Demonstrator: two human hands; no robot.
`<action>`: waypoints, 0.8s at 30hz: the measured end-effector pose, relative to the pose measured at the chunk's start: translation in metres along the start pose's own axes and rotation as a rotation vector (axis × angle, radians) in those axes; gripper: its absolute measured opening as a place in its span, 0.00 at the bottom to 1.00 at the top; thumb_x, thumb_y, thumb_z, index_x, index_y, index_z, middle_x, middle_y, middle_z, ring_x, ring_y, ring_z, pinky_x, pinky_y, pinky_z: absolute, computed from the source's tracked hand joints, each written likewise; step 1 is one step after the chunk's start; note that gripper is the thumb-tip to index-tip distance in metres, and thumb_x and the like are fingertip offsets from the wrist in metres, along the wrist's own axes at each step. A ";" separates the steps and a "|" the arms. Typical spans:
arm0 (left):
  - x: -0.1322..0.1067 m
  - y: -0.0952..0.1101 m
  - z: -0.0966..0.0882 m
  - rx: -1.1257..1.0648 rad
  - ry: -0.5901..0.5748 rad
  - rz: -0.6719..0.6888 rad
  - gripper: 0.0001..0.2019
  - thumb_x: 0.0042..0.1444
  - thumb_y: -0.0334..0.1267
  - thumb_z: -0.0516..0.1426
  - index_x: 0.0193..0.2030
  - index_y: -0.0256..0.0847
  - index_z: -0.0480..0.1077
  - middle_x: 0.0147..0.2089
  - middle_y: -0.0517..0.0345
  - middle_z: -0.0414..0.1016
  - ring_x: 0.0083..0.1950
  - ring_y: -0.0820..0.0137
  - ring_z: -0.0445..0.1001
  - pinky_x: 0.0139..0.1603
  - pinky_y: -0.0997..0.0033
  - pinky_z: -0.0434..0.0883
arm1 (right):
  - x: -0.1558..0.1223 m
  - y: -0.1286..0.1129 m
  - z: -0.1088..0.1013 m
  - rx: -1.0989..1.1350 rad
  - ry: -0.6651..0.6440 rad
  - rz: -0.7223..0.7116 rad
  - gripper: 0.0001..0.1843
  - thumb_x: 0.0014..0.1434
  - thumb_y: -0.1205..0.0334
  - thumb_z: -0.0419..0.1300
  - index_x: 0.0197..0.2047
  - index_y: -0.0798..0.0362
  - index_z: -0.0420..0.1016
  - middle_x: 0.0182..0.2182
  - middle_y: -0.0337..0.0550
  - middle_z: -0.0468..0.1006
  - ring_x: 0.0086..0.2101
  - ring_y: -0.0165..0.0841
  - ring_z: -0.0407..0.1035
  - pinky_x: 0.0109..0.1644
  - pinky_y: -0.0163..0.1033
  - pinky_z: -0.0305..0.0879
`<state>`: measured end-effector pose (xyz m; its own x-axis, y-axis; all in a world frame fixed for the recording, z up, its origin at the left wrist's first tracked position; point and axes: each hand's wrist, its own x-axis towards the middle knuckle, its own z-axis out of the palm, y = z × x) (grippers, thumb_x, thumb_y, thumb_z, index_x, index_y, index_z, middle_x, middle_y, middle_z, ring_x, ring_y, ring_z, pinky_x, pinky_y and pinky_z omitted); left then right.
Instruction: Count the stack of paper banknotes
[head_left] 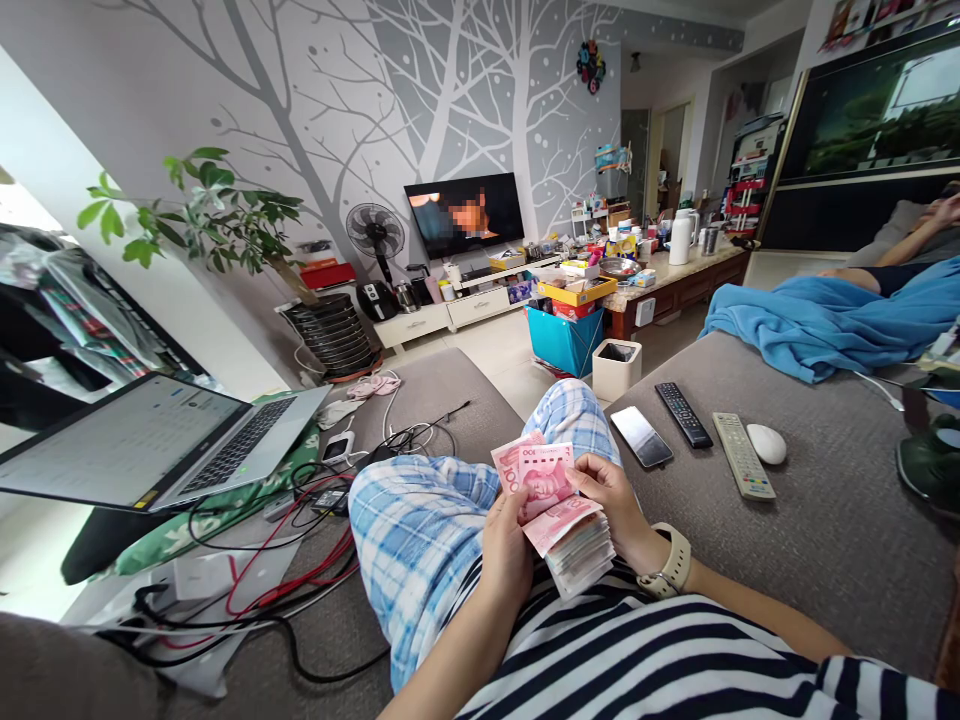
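Note:
Over my lap, my left hand (510, 545) is closed on a thick folded wad of pink banknotes (577, 545), its thumb pressed on the front. The wad's many note edges fan toward my body. My right hand (619, 505), with a cream watch (671, 562) at the wrist, pinches the right edge of an upright pink 100 banknote (547, 475). Another pink note sticks out behind it at the left. The fingers behind the notes are hidden, so I cannot tell how each hand's grip divides the notes.
Right of my knee on the sofa lie a phone (641, 437), a black remote (682, 415), a pale remote (742, 457) and a white mouse (766, 443). To the left are an open laptop (247, 450) and tangled cables (300, 570). Another person rests beside a blue blanket (825, 315).

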<state>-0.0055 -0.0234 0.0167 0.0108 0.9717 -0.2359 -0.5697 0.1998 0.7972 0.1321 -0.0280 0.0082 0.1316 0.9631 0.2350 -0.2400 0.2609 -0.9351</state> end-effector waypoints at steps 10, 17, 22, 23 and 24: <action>0.004 -0.001 0.000 0.010 0.059 0.027 0.08 0.45 0.38 0.59 0.30 0.34 0.74 0.28 0.54 0.79 0.28 0.68 0.74 0.33 0.68 0.72 | -0.002 -0.003 0.001 0.076 -0.016 0.016 0.15 0.54 0.52 0.65 0.26 0.53 0.70 0.23 0.35 0.67 0.26 0.30 0.58 0.31 0.36 0.54; 0.003 0.001 0.002 0.037 0.015 0.060 0.09 0.44 0.39 0.61 0.29 0.34 0.75 0.28 0.54 0.79 0.26 0.69 0.73 0.34 0.68 0.72 | -0.001 -0.002 0.001 0.086 -0.018 0.006 0.15 0.54 0.51 0.66 0.25 0.53 0.70 0.23 0.36 0.67 0.26 0.30 0.59 0.32 0.36 0.55; 0.003 0.001 0.002 0.032 0.008 0.061 0.09 0.43 0.38 0.61 0.29 0.34 0.75 0.27 0.55 0.78 0.26 0.69 0.72 0.34 0.69 0.72 | 0.000 -0.002 0.001 0.084 -0.017 0.002 0.15 0.54 0.51 0.66 0.26 0.52 0.70 0.23 0.36 0.67 0.26 0.30 0.59 0.32 0.37 0.55; 0.003 0.001 0.001 0.036 0.007 0.061 0.09 0.43 0.38 0.60 0.29 0.34 0.75 0.27 0.55 0.78 0.26 0.70 0.72 0.33 0.69 0.72 | 0.000 -0.002 0.001 0.082 -0.017 0.003 0.15 0.54 0.51 0.66 0.26 0.52 0.70 0.23 0.36 0.67 0.26 0.30 0.59 0.32 0.37 0.55; 0.003 0.001 0.001 0.042 0.008 0.063 0.09 0.43 0.38 0.60 0.29 0.34 0.76 0.27 0.55 0.78 0.26 0.70 0.72 0.33 0.69 0.72 | 0.000 -0.002 0.001 0.082 -0.018 0.004 0.15 0.54 0.51 0.66 0.25 0.52 0.70 0.23 0.36 0.67 0.26 0.30 0.59 0.31 0.37 0.55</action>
<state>-0.0051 -0.0203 0.0176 -0.0305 0.9817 -0.1881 -0.5339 0.1431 0.8333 0.1316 -0.0288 0.0106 0.1135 0.9650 0.2365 -0.3181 0.2608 -0.9115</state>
